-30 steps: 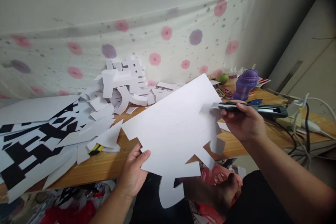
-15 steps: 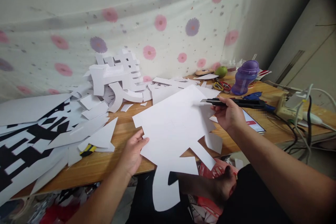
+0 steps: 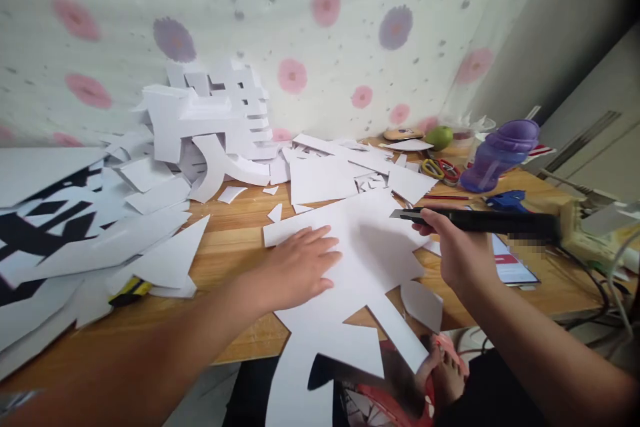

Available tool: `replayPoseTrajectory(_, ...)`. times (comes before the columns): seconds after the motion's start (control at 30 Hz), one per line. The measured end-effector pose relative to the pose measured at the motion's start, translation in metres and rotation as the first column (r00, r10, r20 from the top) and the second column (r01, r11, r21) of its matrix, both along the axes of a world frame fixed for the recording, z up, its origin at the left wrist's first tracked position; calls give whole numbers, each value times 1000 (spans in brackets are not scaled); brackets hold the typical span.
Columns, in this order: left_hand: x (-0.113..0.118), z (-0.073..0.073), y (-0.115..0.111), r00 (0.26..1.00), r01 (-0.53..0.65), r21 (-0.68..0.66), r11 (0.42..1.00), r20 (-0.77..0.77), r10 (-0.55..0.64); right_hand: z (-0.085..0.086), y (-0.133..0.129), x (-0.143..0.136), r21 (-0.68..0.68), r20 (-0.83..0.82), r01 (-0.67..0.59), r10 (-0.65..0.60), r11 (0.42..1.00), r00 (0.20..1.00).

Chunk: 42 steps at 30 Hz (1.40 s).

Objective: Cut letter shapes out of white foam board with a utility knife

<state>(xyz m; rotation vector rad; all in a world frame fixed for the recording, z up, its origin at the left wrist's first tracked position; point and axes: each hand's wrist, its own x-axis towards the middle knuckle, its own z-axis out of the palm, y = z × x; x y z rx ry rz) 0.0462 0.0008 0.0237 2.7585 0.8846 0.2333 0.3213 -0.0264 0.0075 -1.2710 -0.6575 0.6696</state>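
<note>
A large white cut-out sheet [image 3: 360,260] lies flat on the wooden table [image 3: 240,260], its lower part hanging over the front edge. My left hand [image 3: 300,267] presses palm-down on the sheet's left side, fingers spread. My right hand [image 3: 457,250] grips a black utility knife [image 3: 480,220] above the sheet's right edge, with the blade tip pointing left over the paper.
A heap of white paper cut-outs [image 3: 215,127] sits at the back, with black-and-white printed sheets [image 3: 45,227] on the left. A purple bottle [image 3: 495,153], scissors [image 3: 440,170], a green fruit [image 3: 440,137], a blue tool [image 3: 507,200] and cables [image 3: 600,247] crowd the right side.
The sheet has come down from being held up to lying flat on the table. My left hand moved from gripping its edge to pressing on top. The knife stayed in my right hand.
</note>
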Motion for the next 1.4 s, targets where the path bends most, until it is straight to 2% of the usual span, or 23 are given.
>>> replayPoseTrajectory(0.1, 16, -12, 10, 993, 104, -14, 994, -55, -105, 5, -9, -2, -20, 259, -67, 70, 998, 963)
replayPoseTrajectory(0.2, 14, -22, 15, 985, 145, 9, 989, -96, -143, 5, -12, -9, -157, 437, -161, 215, 974, 873)
replayPoseTrajectory(0.27, 11, -27, 16, 980, 160, 45, 986, -123, -154, 1, -10, -17, -244, 520, -180, 285, 953, 805)
replayPoseTrajectory(0.43, 10, -34, 17, 986, 159, 161, 974, -74, -149, -11, -1, -32, -221, 617, -225, 315, 949, 721)
replayPoseTrajectory(0.57, 11, -40, 17, 990, 142, 234, 962, -12, -143, -19, -2, -34, -274, 647, -245, 367, 930, 668)
replayPoseTrajectory(0.67, 11, -44, 14, 990, 123, 271, 955, 30, -136, -21, -6, -34, -290, 662, -212, 355, 933, 660)
replayPoseTrajectory(0.77, 13, -46, 6, 992, 84, 340, 937, 61, -111, -18, -5, -31, -296, 672, -296, 418, 908, 612)
replayPoseTrajectory(0.87, 17, -47, -2, 995, 48, 411, 910, 57, -78, -11, 10, -19, -287, 663, -450, 515, 845, 544)
replayPoseTrajectory(0.97, 18, -47, -7, 997, 50, 449, 892, 35, -73, -6, 38, -6, -312, 570, -591, 644, 744, 510)
replayPoseTrajectory(1.03, 18, -47, -9, 996, 65, 458, 887, 18, -82, -8, 57, -2, -325, 417, -700, 761, 636, 497)
replayPoseTrajectory(1.07, 17, -46, -9, 996, 76, 458, 886, 7, -89, -10, 64, -3, -280, 297, -747, 795, 603, 529)
replayPoseTrajectory(1.13, 16, -46, -9, 994, 101, 452, 886, -19, -104, -14, 75, -7, -207, 123, -787, 813, 582, 569)
replayPoseTrajectory(1.2, 15, -45, -10, 993, 119, 449, 885, -43, -112, -17, 78, -13, -162, 46, -787, 801, 595, 597)
replayPoseTrajectory(1.3, 17, -43, -10, 994, 109, 462, 880, -50, -97, -17, 79, -17, -150, 63, -786, 799, 600, 598)
replayPoseTrajectory(1.4, 18, -42, -10, 994, 112, 464, 879, -60, -95, -16, 79, -16, -182, 124, -793, 814, 581, 568)
